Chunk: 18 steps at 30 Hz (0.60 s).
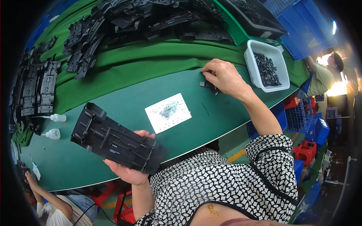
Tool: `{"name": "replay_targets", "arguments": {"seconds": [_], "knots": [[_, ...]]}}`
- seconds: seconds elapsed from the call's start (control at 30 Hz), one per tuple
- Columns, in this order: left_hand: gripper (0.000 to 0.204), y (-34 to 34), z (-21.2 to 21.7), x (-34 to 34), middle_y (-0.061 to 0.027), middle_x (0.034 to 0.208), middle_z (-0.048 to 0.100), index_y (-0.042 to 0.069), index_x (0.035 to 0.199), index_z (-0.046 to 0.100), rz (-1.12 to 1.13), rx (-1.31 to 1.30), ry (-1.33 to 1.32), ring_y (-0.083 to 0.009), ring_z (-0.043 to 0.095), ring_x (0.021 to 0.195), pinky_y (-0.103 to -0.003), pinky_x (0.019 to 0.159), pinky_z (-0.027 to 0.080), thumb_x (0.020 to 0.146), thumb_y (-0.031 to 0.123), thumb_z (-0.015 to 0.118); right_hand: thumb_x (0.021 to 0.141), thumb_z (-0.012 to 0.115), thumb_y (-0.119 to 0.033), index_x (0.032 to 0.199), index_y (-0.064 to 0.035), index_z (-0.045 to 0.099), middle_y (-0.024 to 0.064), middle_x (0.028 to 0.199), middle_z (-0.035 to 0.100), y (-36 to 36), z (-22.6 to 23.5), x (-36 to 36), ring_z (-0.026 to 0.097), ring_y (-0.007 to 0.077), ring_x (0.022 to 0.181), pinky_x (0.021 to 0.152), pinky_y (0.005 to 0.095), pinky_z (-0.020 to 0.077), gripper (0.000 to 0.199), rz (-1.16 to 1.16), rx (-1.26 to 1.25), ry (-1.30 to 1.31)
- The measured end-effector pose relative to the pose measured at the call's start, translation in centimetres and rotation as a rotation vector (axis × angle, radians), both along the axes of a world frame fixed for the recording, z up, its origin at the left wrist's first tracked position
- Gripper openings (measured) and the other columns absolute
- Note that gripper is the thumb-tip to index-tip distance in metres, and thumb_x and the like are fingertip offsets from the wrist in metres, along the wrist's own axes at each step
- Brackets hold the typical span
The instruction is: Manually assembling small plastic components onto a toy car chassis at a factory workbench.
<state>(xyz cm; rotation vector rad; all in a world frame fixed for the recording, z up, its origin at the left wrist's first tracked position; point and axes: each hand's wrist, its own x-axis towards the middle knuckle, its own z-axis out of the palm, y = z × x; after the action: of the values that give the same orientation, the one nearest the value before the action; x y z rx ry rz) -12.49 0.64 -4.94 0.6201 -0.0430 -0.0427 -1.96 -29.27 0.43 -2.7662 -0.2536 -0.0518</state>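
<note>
Spreading across the view: a green-topped table [113, 90], its far half covered in rumpled green cloth and heaped with black moulded plastic parts [151, 19].

Lying nearer, at the table's front edge: a long black plastic panel [117, 140], ribbed side up, tilted and overhanging the edge. Cradling its near end from below: the left hand [130, 171], fingers curled up around the panel's lower edge, thumb showing above its near corner; palm mostly hidden under the panel.

Reaching out over the tabletop: the right hand [225, 77], fingers bent down and drawn together, pinching a small black clip [209, 86] lying on the green surface just below the cloth's edge. Fingertips covered by the knuckles, so exact grip hard to make out.

Sitting just beside that hand: a white rectangular tub [252, 64] holding more small black pieces. Lying between the hands: a white printed card [168, 112], print too blurred to tell. Standing at the left: two small white squeeze bottles [56, 125].
</note>
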Motion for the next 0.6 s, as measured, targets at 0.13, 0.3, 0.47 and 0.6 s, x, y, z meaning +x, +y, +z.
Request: {"name": "replay_targets", "arguments": {"seconds": [0.13, 0.3, 0.47, 0.6], "knots": [[0.074, 0.1, 0.0, -0.1, -0.0227, 0.113, 0.054, 0.006, 0.132, 0.037, 0.005, -0.008, -0.002, -0.0337, 0.054, 0.102, -0.054, 0.089, 0.044, 0.088, 0.065, 0.025, 0.082, 0.055, -0.009, 0.09, 0.0, 0.064, 0.0128, 0.085, 0.063, 0.0, 0.0, 0.1, 0.061, 0.0289, 0.076, 0.07, 0.0351, 0.0482, 0.015, 0.011, 0.098, -0.071], [0.075, 0.0, -0.1, 0.0, -0.0229, 0.114, 0.053, 0.006, 0.132, 0.037, 0.001, -0.006, -0.005, -0.0339, 0.054, 0.102, -0.054, 0.09, 0.044, 0.088, 0.065, 0.025, 0.091, 0.056, -0.017, 0.095, -0.0016, 0.062, 0.001, 0.073, 0.062, 0.6, 1.4, -1.3, 0.056, 0.0037, 0.064, 0.054, 0.0173, 0.0412, 0.017, -0.046, 0.841, 0.281], [0.075, 0.1, -0.1, 0.0, -0.0231, 0.114, 0.053, 0.006, 0.133, 0.036, 0.002, -0.003, 0.005, -0.0341, 0.054, 0.103, -0.054, 0.09, 0.043, 0.088, 0.065, 0.026, 0.088, 0.06, -0.018, 0.095, -0.0027, 0.063, 0.0014, 0.074, 0.063, 2.1, 2.0, -2.3, 0.057, 0.0043, 0.063, 0.054, 0.0158, 0.0406, 0.017, -0.064, 0.906, 0.432], [0.076, 0.0, -0.1, 0.1, -0.0231, 0.114, 0.053, 0.005, 0.132, 0.036, -0.008, -0.009, -0.018, -0.0343, 0.054, 0.103, -0.054, 0.091, 0.043, 0.088, 0.066, 0.026, 0.086, 0.062, -0.014, 0.095, -0.0015, 0.064, 0.0029, 0.074, 0.064, 2.6, 1.9, -2.5, 0.057, 0.0051, 0.062, 0.055, 0.0163, 0.0421, 0.016, -0.062, 0.937, 0.493]]}}
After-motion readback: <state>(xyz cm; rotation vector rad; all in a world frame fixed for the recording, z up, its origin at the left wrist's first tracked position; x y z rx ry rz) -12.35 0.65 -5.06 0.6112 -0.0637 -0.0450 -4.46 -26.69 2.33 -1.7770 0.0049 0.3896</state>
